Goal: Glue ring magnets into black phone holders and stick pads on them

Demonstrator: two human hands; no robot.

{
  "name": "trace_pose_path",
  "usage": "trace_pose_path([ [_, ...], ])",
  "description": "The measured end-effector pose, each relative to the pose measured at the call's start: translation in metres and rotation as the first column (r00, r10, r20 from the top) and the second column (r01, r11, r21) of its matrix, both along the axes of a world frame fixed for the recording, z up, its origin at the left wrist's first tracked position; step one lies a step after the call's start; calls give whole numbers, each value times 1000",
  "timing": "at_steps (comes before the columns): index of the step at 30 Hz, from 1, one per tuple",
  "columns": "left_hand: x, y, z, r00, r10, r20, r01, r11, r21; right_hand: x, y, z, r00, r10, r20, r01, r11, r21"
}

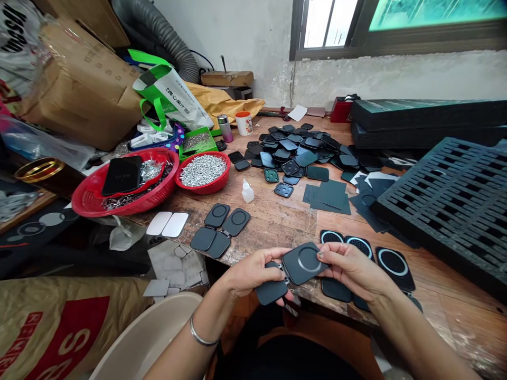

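Note:
Above the table's front edge I hold a black folding wireless charger point(300, 269), its two hinged square pads laid open and a ring mark on the upper one. My left hand point(251, 272) grips the lower pad near the hinge, thumb on top. At the far corner of the ringed pad, my right hand point(350, 266) pinches the edge. Two similar folding chargers point(219, 229) lie unfolded to the left. By my right wrist are several more chargers point(394, 266) with pale rings, partly hidden by my right hand and forearm. White rectangular sheets point(167, 224) lie farther left.
A heap of black square parts point(295, 150) covers the table's back middle. Red baskets of metal pins point(204, 171) and mixed parts point(158, 198) stand left, near a small white bottle point(247, 191). Black slotted foam trays point(447, 200) fill the right. A pale bin point(130, 343) is below left.

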State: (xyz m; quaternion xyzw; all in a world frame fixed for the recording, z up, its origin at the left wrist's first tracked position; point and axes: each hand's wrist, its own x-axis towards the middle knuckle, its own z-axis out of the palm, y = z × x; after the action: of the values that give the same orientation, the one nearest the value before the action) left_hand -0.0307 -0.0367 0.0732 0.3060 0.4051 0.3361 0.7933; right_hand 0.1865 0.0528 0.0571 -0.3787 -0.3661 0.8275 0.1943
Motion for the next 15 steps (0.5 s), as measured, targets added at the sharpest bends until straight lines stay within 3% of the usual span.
trace_pose_path([
  [15,1,-2,-4,1000,13,25,-13,1000,-13,0,-1,2,1000,-15,22,14,1000,12],
])
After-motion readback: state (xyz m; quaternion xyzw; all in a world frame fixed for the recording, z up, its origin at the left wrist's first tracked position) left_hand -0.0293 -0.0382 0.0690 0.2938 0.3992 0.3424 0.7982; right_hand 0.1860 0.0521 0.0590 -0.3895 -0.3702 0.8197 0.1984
